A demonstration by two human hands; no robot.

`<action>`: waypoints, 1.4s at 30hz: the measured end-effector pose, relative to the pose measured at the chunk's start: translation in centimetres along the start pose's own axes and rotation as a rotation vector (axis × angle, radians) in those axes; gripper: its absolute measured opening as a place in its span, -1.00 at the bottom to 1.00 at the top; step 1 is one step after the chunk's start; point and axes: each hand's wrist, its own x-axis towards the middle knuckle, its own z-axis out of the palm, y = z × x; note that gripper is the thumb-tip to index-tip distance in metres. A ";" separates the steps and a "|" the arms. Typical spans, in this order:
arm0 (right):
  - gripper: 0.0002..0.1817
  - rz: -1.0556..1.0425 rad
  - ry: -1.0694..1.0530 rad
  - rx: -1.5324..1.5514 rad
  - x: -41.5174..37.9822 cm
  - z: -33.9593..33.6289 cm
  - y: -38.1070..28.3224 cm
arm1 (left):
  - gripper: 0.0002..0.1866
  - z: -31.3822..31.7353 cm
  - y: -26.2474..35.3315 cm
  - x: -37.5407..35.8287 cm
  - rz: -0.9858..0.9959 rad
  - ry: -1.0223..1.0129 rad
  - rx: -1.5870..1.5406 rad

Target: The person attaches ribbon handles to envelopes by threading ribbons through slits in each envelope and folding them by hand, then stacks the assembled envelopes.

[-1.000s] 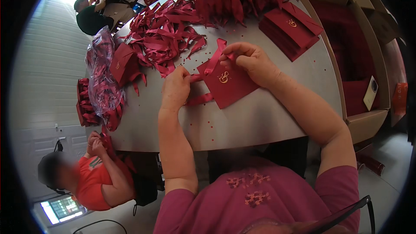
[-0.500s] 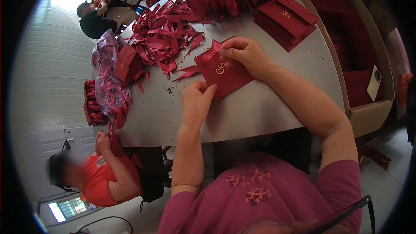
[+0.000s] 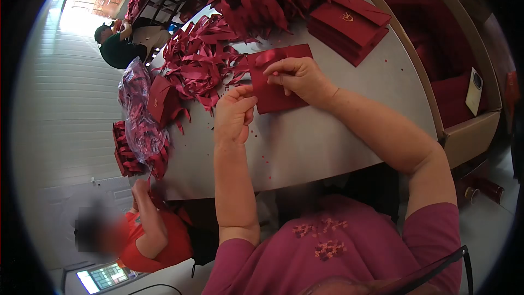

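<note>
Ribbons lie left of the bag; bag stack behind it; carton right.

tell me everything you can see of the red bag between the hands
The red bag is flat and squarish, with a smooth, papery look. A glossy red ribbon shows near its far edge; no logo is visible. It seems to lie on the grey table. The left hand is at its left edge, the right hand over its right part; firm contact is unclear.

At the centre, the right hand covers part of the red bag; whether its fingertips pinch anything is unclear. The top edge crops the ribboned bags. At lower left, a co-worker's head is blurred.
</note>
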 end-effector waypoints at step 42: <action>-0.92 -0.233 -0.161 -0.891 -1.1 0.0 -3.7 | -0.79 0.6 -1.5 0.1 0.011 -0.190 -0.146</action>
